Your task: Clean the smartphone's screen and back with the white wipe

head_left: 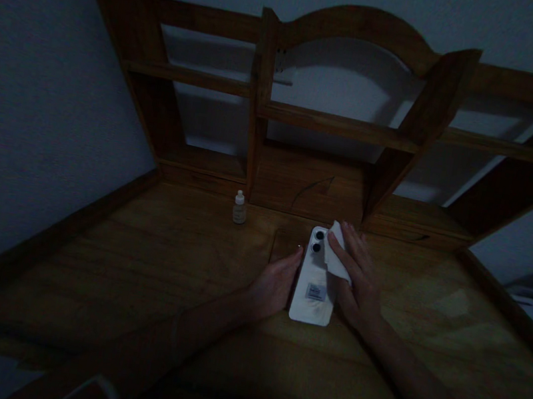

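1. Phone (315,281) lies face down on the wooden counter (135,260), near the middle, long axis running away from the person; white back, two dark camera lenses at the far end, small label near the near end.
2. Left hand (275,288) rests on the counter against the phone's left edge; fingers curled loosely along that edge, thumb tip near the upper left side — bracing it, not wrapped around it.
3. Right hand (358,278) lies flat over the phone's right side; fingers extended and together, pressing a white cloth (337,256) down onto the phone's back just beside the lenses; the cloth is pinned under the fingers, not pinched.
4. Small bottle (239,208) stands upright on the counter, left of the phone and well apart from both hands, close to the base of the shelf unit; pale cap, label too dim to read.
5. Wooden shelf unit (339,123) sits at the back of the counter against the wall — arched centre section, open compartments either side.
6. Lighting is very dim; fine detail on the cloth and phone is hard to make out.
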The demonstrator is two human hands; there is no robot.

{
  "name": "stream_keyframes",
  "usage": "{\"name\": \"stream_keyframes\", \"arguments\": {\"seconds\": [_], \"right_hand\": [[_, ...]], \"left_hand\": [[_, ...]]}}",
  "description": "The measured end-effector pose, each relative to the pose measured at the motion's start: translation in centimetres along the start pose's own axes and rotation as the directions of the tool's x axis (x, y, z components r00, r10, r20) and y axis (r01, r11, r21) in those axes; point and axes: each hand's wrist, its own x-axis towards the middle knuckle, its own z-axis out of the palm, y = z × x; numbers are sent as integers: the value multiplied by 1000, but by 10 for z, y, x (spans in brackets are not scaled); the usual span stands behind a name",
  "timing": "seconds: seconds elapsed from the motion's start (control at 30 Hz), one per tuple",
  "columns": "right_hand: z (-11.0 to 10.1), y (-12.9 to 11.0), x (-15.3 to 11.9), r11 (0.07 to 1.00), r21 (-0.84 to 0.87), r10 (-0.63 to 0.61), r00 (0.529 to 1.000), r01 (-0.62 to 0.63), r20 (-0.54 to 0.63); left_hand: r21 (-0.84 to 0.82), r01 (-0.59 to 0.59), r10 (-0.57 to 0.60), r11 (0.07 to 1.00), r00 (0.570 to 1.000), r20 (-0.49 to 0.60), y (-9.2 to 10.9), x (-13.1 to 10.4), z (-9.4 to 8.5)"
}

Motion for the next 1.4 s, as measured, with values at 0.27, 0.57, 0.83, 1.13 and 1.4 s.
{"name": "stream_keyframes", "arguments": {"seconds": [0.27, 0.57, 0.83, 1.13, 1.4], "right_hand": [[2, -2, -1, 999, 9, -54, 998, 53, 27], [2, -1, -1, 999, 11, -45, 996, 44, 75], [3, -1, 0, 999, 24, -31, 993, 28, 117], [4, -1, -1, 998, 39, -50, 993, 46, 103], [2, -1, -2, 993, 75, -103, 989, 96, 102]], "left_hand": [[-57, 35, -41, 998, 992, -118, 3, 0, 4], [-71, 34, -39, 997, 997, -71, 4, -1, 7], [-73, 43, -47, 996, 997, -63, 5, -1, 7], [-124, 46, -46, 991, 999, -4, 6, 0, 0], [-134, 44, -52, 990, 997, -51, 9, -3, 6]]}}
